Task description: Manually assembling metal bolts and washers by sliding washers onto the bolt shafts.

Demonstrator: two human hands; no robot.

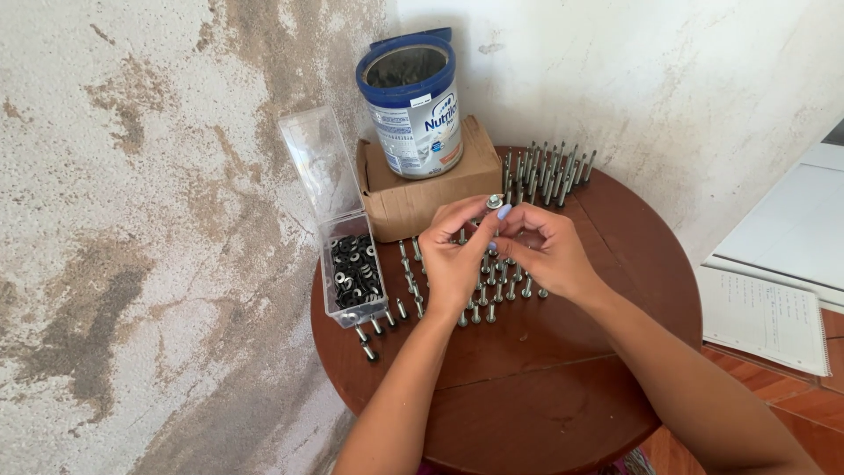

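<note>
Both hands up over the round tabletop (563,387): my left hand (453,259) and right hand (549,251) pinch one screw (494,203) between them, fingers clenched on it, with what looks like a washer near its head, though it's hard to tell. Below stand rows of screws (497,286); a slip here could drop this one and topple them. The clear box of washers (353,273) sits left.

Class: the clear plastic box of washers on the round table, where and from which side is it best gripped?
Probably grip the clear plastic box across its two long side walls, coming from above. Its hinged lid stands open at the far end and screws crowd the near end, so the long sides look freest.
</note>
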